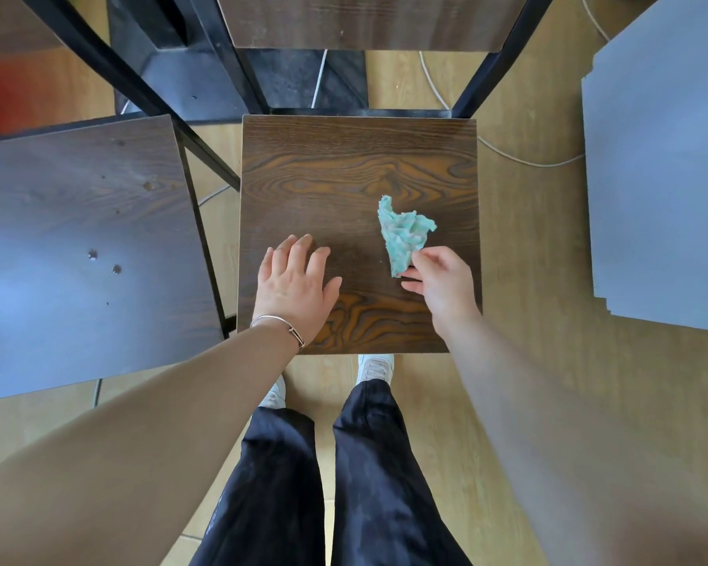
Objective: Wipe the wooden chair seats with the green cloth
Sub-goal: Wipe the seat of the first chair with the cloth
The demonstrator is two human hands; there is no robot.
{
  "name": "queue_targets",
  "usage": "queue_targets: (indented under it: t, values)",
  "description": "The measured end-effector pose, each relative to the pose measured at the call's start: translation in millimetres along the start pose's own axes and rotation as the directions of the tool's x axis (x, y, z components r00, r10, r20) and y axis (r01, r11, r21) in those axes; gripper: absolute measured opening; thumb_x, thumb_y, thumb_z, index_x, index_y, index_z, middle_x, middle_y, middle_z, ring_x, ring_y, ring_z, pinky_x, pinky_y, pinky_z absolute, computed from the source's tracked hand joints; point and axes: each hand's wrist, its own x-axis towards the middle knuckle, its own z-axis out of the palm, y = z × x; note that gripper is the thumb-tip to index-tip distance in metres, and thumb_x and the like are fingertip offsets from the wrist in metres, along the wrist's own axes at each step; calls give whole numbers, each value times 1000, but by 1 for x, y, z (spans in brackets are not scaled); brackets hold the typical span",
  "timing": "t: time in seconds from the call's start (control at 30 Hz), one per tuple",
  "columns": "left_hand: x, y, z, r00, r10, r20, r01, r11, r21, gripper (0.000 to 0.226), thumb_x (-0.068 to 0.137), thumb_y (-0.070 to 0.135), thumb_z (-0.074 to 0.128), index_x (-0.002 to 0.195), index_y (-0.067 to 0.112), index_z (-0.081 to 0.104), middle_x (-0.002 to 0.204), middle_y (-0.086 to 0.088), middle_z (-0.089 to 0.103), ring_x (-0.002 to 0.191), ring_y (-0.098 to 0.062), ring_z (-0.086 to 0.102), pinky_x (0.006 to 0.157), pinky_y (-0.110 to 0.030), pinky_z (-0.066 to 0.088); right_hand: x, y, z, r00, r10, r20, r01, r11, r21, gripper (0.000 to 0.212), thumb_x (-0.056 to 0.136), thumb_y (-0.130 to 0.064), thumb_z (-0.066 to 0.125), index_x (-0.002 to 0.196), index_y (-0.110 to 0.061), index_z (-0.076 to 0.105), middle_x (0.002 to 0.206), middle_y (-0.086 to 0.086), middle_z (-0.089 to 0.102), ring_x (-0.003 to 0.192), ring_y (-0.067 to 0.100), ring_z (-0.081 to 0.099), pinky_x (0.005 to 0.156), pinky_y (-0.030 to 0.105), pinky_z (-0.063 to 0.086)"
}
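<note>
Green cloth, crumpled and fuzzy, on dark wood-grain seat.

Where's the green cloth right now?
In the head view, the green cloth lies crumpled on the right half of the middle chair seat, its near corner pinched by the right hand.

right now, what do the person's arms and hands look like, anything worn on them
Both forearms are bare, no sleeves in view. A thin silver metal bangle with a small bar clasp circles the wrist of the left hand. The right hand and wrist wear nothing; no rings show.
</note>
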Motion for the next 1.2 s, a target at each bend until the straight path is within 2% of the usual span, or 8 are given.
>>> queue_targets:
  t: [0.13,0.23,0.37,0.47,0.57,0.8,0.93,1.2]
  values:
    - [8,8,-1,1000,12,-7,-12,1000,-2,50,100,47,36,143,22,39,154,-7,32,145,-29,20,120,-48,15,4,-5,-4,998,-65,-20,61,983,-170,25,92,-23,65,116,-17,59,109,0,67,90,11,69,76,33,61]
    - [12,10,-1,1000,15,-11,-15,1000,0,50,100,47,36,143,22,39,154,-7,32,145,-30,20,120,-48,15,13,-20,0,998,-58,-38,53,993,-105,48,88,-34,69,131,-22,52,109,-4,65,96,11,65,76,30,60]
    - [14,10,-1,1000,13,-19,-13,1000,-3,51,99,48,36,142,21,40,153,-7,32,144,-30,20,120,-48,14,25,-39,3,986,-155,65,165,967,-194,45,83,-47,69,124,-31,61,98,-8,61,95,8,59,84,29,52]
    - [14,8,-2,1000,7,-19,-7,1000,2,50,99,48,35,142,22,40,154,-6,32,144,-30,21,120,-49,14,27,-49,12,933,-281,227,352,849,-394,34,86,-40,68,118,-29,65,94,-7,57,85,7,55,76,21,45]
    - [14,3,-2,1000,-6,-16,6,1000,-4,51,99,47,34,143,21,40,154,-6,32,144,-30,21,120,-49,14,28,-54,32,894,-383,230,446,720,-532,20,91,-26,64,110,-25,68,104,-5,59,85,8,55,76,22,46]
    - [8,-21,-3,998,-60,-20,60,998,-5,50,100,48,35,143,23,40,154,-6,32,144,-30,21,120,-48,16,32,-59,79,862,-444,243,468,518,-716,31,93,-25,63,124,-23,59,114,0,61,95,16,61,73,27,53]
    - [2,-39,-2,996,-91,-21,90,996,-4,50,100,49,33,143,24,39,154,-5,32,144,-30,21,120,-49,18,35,-62,90,891,-386,239,388,374,-843,11,95,-19,57,104,-23,62,105,2,62,85,19,57,69,33,54]
    - [-8,-57,-7,994,-107,-16,107,994,-16,50,100,48,32,143,24,39,155,-6,31,144,-30,21,119,-50,20,15,-68,62,942,-293,162,313,599,-737,15,94,-38,59,97,-24,64,92,-6,65,85,11,61,55,15,38]
